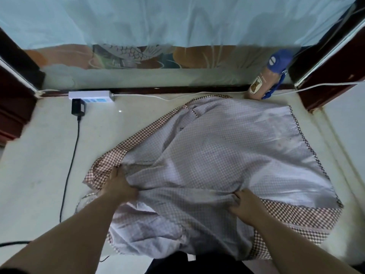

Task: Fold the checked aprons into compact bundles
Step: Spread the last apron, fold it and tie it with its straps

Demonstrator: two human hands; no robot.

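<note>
A checked apron (217, 155) lies spread and rumpled over the pale table, pale reverse side up, with red-and-white checked borders showing at the left and lower right. My left hand (118, 184) grips a bunch of the cloth near its left edge. My right hand (245, 204) pinches a fold of cloth at the lower right, beside the checked border. The near part of the apron hangs over the table's front edge.
A white power strip (91, 95) with a black adapter (78, 109) sits at the back left, its black cable (73, 155) running toward me. A bottle with a blue cap (266, 80) stands at the back right. Dark wooden frames flank both sides.
</note>
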